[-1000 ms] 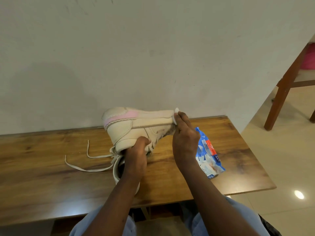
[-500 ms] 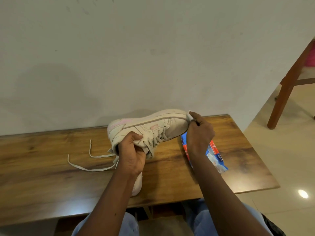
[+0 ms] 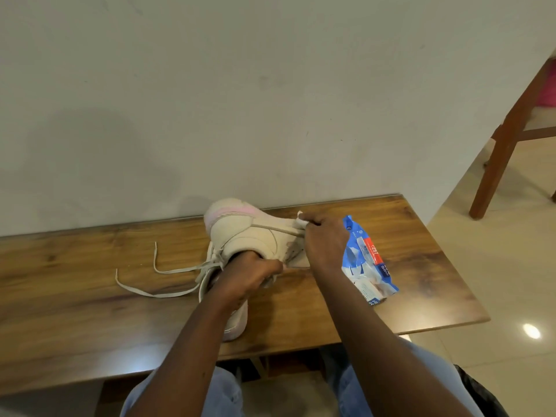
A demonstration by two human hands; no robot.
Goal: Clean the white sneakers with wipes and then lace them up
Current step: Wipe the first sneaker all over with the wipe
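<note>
Sneaker (image 3: 249,233) held raised over mid counter (image 3: 75,296), left hand (image 3: 252,275) fingers curled gripping its opening. Right hand (image 3: 325,242) fingers pinch a white wipe (image 3: 301,219) against its side. Second sneaker (image 3: 237,323) lies beneath the left forearm; lace (image 3: 168,295) trails left; wipes packet (image 3: 370,266) lies right.

The left hand (image 3: 249,275) grips the raised cream-white leather sneaker (image 3: 249,239), its fingertips hidden; the right hand (image 3: 325,245) covers the small white wipe (image 3: 301,218) except one corner.
</note>
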